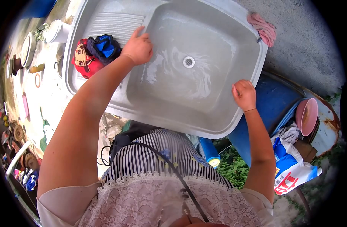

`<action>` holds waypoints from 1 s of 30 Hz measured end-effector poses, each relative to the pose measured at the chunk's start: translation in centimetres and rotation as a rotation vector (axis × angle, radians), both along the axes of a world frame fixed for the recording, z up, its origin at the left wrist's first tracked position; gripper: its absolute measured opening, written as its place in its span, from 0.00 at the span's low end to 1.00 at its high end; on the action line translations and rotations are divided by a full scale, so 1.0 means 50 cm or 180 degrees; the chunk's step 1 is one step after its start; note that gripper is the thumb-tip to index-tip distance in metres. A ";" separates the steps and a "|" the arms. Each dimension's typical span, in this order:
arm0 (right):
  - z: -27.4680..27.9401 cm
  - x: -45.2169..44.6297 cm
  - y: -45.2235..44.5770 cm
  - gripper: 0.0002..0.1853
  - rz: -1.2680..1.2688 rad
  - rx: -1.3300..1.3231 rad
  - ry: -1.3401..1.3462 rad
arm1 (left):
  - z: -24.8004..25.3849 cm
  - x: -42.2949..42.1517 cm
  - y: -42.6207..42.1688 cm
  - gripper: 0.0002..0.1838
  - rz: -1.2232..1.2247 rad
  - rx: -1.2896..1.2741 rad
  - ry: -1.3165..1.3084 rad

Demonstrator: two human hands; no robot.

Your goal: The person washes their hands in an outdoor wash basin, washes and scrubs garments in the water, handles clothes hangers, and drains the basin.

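A grey sink [139, 111] with a ribbed washboard section lies in front of me, and a little water covers the basin floor around the drain [189, 62]. Over the divider between washboard and basin is my left hand [138, 48], its index finger extended and the others curled, holding nothing visible. Just left of it, a red cloth item with a cartoon face [83, 59] and a dark blue cloth item [104, 48] rest on the washboard. My right hand [244, 94] is at the basin's right rim with its fingers curled; whether it holds anything is hidden.
A pink cloth [262, 29] hangs on the sink's upper right corner. To the right are a blue barrel [270, 100], a pink bowl [306, 117] and a blue-and-white detergent bag [288, 162]. A white bucket [58, 31] stands left of the sink.
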State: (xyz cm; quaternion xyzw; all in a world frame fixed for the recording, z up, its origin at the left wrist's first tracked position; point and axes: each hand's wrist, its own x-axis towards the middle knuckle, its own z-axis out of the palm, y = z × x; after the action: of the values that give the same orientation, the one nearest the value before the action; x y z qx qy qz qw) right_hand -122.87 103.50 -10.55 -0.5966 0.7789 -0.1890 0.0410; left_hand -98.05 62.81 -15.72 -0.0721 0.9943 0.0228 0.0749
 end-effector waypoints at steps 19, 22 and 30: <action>-0.004 0.000 0.002 0.09 -0.0030 0.0076 0.0018 | 0.005 -0.003 0.002 0.14 0.0035 -0.0057 -0.0212; -0.004 -0.001 0.002 0.09 -0.0022 0.0052 0.0031 | 0.006 -0.004 0.002 0.15 0.0045 -0.0057 -0.0255; -0.003 0.001 0.000 0.09 -0.0013 0.0009 0.0023 | -0.004 -0.001 -0.001 0.13 0.0015 -0.0044 -0.0082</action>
State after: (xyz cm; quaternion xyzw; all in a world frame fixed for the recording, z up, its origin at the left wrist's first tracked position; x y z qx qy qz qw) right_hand -122.85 103.51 -10.70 -0.5956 0.7805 -0.1858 0.0387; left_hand -98.11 62.78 -15.91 -0.0752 0.9932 0.0151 0.0871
